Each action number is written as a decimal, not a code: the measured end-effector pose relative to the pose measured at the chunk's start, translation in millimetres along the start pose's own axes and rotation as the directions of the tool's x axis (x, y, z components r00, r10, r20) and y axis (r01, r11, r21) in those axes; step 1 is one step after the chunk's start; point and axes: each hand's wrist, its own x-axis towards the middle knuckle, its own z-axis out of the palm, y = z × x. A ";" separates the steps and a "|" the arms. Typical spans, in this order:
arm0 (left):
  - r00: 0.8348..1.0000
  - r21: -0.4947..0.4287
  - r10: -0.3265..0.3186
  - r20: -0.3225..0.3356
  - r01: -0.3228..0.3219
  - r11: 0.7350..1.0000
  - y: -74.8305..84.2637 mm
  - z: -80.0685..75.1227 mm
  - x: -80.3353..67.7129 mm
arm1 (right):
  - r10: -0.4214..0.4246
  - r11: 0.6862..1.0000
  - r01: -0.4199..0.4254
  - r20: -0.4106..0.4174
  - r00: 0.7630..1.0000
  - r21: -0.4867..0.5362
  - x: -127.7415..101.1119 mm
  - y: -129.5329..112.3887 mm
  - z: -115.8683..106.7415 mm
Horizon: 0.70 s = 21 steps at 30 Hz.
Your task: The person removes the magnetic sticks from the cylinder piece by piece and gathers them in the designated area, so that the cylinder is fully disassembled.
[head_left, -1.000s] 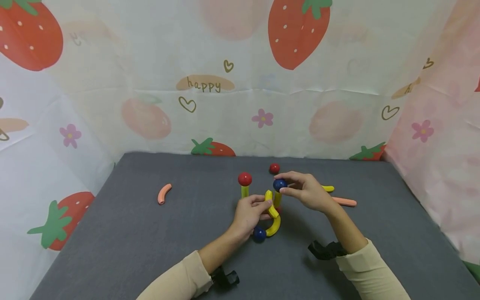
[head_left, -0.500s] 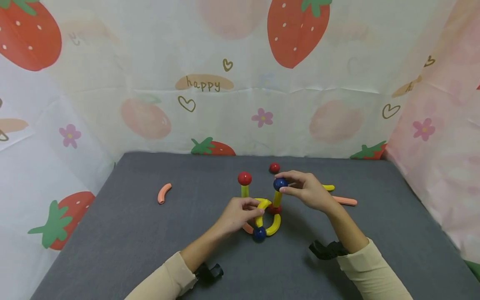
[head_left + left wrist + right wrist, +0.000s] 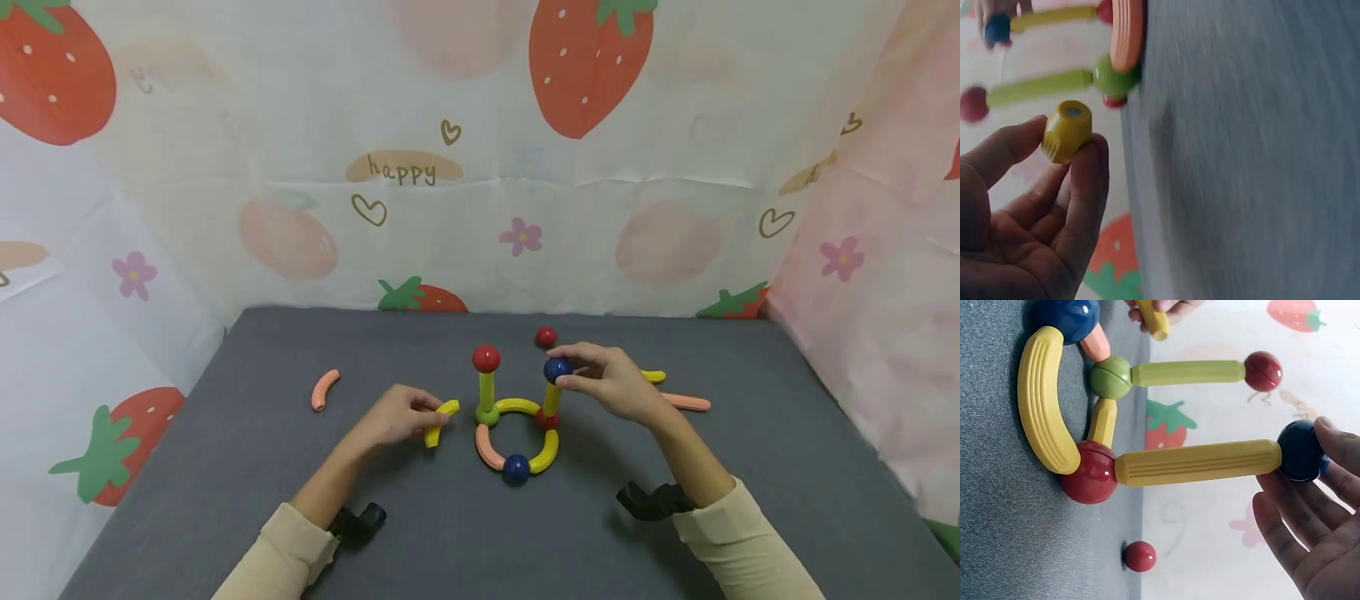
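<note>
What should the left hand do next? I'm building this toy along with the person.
Probably bring the yellow curved piece held by the left hand back toward the ring; the right hand steadies the blue ball on its post.

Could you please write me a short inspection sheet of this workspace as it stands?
Surface: grey mat, flat.
Job's things: ring of curved pieces and balls with two upright sticks; left hand pinches a yellow curved piece beside it; right hand pinches the blue ball atop one stick.
Clutter: loose red ball, orange curved piece, orange stick.
Grippers: both hands holding.
Cables: nothing seen.
Surroundings: strawberry-print backdrop.
</note>
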 end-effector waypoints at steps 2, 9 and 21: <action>1.000 0.000 -0.020 0.005 0.020 1.000 -7.0 -9.7 0.2 | 0.002 1.000 -0.002 -0.001 1.000 0.001 -0.6 0.7 0.2; 0.996 0.076 -0.044 -0.081 0.050 0.996 -21.2 -44.1 -3.6 | 0.013 1.000 -0.013 -0.007 1.000 -0.011 -1.6 2.1 0.0; 0.943 0.274 -0.169 -0.285 0.249 0.929 -44.3 -86.1 1.1 | 0.024 1.000 -0.024 -0.014 1.000 -0.014 -0.5 2.6 -1.4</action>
